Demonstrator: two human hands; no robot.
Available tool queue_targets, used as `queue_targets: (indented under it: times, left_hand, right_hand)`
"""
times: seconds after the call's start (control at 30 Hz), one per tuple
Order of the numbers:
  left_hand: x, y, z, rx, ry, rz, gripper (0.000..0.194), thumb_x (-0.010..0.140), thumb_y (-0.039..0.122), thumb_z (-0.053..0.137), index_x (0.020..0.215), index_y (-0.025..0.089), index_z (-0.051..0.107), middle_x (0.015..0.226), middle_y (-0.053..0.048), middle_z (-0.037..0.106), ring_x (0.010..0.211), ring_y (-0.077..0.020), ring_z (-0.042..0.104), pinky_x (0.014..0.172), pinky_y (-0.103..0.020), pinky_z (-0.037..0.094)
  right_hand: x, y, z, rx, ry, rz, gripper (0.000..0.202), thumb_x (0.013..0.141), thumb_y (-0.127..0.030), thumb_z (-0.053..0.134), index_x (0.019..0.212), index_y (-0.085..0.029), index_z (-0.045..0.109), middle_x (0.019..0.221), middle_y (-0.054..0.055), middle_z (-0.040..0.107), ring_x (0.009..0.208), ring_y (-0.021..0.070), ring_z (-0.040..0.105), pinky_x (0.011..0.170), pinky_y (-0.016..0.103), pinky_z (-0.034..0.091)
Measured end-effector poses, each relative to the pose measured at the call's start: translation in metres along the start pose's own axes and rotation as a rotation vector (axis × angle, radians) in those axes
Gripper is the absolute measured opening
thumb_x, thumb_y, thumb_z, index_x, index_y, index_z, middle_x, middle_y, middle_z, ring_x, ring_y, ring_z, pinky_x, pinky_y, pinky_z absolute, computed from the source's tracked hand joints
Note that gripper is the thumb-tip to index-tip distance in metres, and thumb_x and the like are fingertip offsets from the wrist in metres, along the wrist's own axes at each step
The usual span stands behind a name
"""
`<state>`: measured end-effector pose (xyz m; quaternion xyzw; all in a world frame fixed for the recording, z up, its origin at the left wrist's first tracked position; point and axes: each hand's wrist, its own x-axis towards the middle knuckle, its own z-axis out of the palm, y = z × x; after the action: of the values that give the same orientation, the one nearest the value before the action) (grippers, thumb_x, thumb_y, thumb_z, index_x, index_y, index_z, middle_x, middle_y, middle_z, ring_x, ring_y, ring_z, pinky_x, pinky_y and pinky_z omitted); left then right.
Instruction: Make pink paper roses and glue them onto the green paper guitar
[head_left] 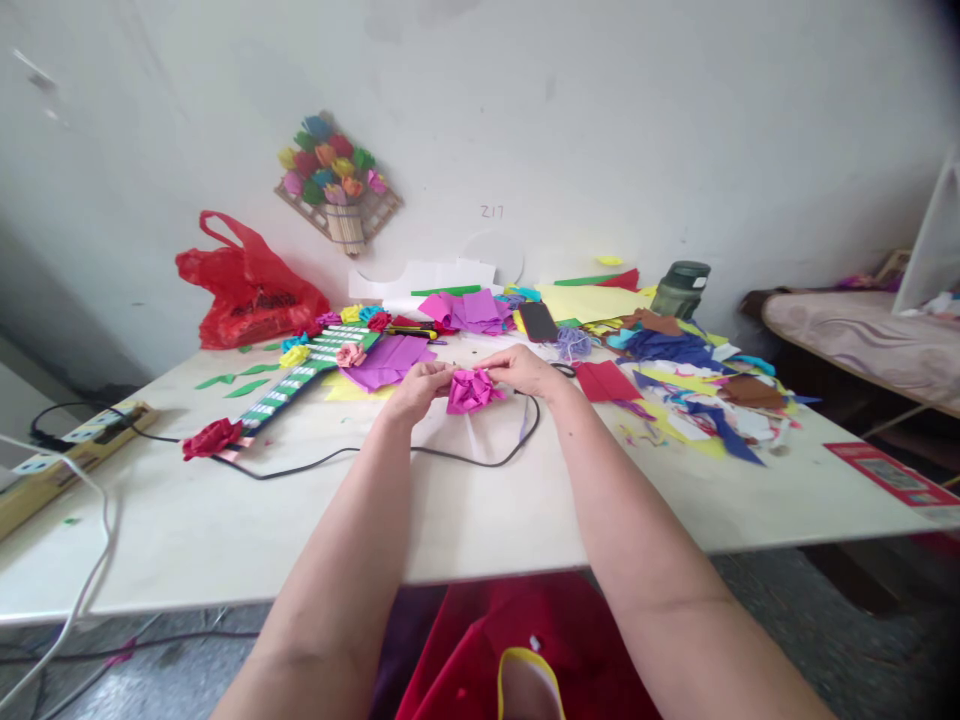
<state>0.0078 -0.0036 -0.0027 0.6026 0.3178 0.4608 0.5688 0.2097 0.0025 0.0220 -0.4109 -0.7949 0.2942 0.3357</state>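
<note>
White wood-like counter (pixel 502 520), front edge nearest. One ruffled magenta paper flower (pixel 471 392), mid-counter: left hand's (pixel 422 388) grip closed, fingertips pinching its left edge; right hand's (pixel 526 370) grip closed, pinching its upper right edge. One thin black cable (pixel 491 465), curving nearside of the flower. Left of the flower, one long green panel (pixel 300 376) with white strips and multicoloured paper roses. Right of it, one flat red paper sheet (pixel 606 381), then heaped mixed-colour paper scraps (pixel 675 348). Beyond the flower, purple paper sheets (pixel 474 311) and one dark-screened phone (pixel 538 322); far left, one red plastic bag (pixel 259 290); far right, one dark green lidded bottle (pixel 681 292).
</note>
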Motion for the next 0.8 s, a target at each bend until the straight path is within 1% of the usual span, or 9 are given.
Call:
queue_targets:
  times: [0.07, 0.13, 0.3, 0.4, 0.47, 0.6, 0.8]
  left_hand:
    - [0.0000, 0.0000, -0.0003, 0.008, -0.019, 0.003, 0.029, 0.060, 0.036, 0.074, 0.059, 0.012, 0.059, 0.052, 0.003, 0.048, 0.047, -0.0060, 0.040, 0.053, -0.023, 0.032]
    - [0.0006, -0.0005, -0.0007, 0.014, -0.024, 0.005, 0.027, 0.059, 0.035, 0.074, 0.061, 0.011, 0.060, 0.055, 0.002, 0.052, 0.049, -0.0070, 0.044, 0.055, -0.023, 0.035]
    - [0.0035, -0.0030, -0.0027, 0.032, -0.037, 0.028, 0.022, 0.059, 0.030, 0.073, 0.066, 0.011, 0.064, 0.062, -0.001, 0.059, 0.056, -0.0100, 0.051, 0.060, -0.025, 0.039]
    - [0.0037, -0.0035, -0.0033, 0.032, -0.034, 0.056, 0.022, 0.060, 0.030, 0.072, 0.069, 0.011, 0.066, 0.063, -0.002, 0.061, 0.057, -0.0108, 0.053, 0.062, -0.025, 0.041]
    - [0.0033, -0.0037, -0.0034, 0.023, -0.030, 0.073, 0.023, 0.061, 0.030, 0.073, 0.072, 0.011, 0.067, 0.064, -0.002, 0.062, 0.058, -0.0112, 0.053, 0.062, -0.026, 0.041]
    - [0.0037, -0.0048, -0.0041, 0.023, -0.040, 0.100, 0.022, 0.064, 0.029, 0.072, 0.075, 0.011, 0.068, 0.066, -0.003, 0.064, 0.060, -0.0121, 0.054, 0.063, -0.026, 0.041]
    - [0.0043, -0.0042, -0.0055, 0.028, -0.030, 0.113, 0.022, 0.063, 0.028, 0.073, 0.076, 0.011, 0.068, 0.069, -0.003, 0.065, 0.063, -0.0127, 0.055, 0.065, -0.026, 0.040]
  right_hand:
    - [-0.0009, -0.0011, -0.0024, 0.008, -0.022, 0.007, 0.033, 0.070, -0.014, 0.055, 0.097, -0.015, 0.074, 0.093, 0.006, 0.074, 0.081, 0.0176, 0.065, 0.076, 0.027, 0.048]
    - [-0.0019, -0.0018, -0.0048, 0.015, -0.041, 0.022, 0.032, 0.070, -0.015, 0.056, 0.097, -0.015, 0.074, 0.090, 0.006, 0.074, 0.078, 0.0164, 0.064, 0.074, 0.026, 0.048]
    - [-0.0039, -0.0007, -0.0086, 0.030, -0.126, 0.039, 0.033, 0.072, -0.019, 0.055, 0.099, -0.013, 0.074, 0.071, 0.002, 0.070, 0.059, 0.0102, 0.053, 0.060, 0.022, 0.043]
    - [-0.0039, 0.0021, -0.0095, 0.037, -0.158, 0.024, 0.034, 0.073, -0.023, 0.054, 0.100, -0.014, 0.074, 0.062, -0.001, 0.064, 0.055, 0.0091, 0.048, 0.055, 0.021, 0.038]
    - [-0.0037, 0.0038, -0.0096, 0.035, -0.151, 0.012, 0.033, 0.073, -0.025, 0.055, 0.098, -0.014, 0.074, 0.062, -0.001, 0.064, 0.055, 0.0090, 0.046, 0.054, 0.021, 0.037]
    - [-0.0027, 0.0045, -0.0094, 0.021, -0.097, -0.005, 0.031, 0.072, -0.027, 0.057, 0.092, -0.013, 0.076, 0.068, 0.001, 0.067, 0.054, 0.0090, 0.045, 0.054, 0.022, 0.035]
    - [-0.0007, 0.0028, -0.0080, -0.054, -0.016, -0.045, 0.024, 0.071, -0.021, 0.060, 0.087, -0.014, 0.077, 0.073, 0.003, 0.070, 0.060, 0.0112, 0.053, 0.059, 0.023, 0.040]
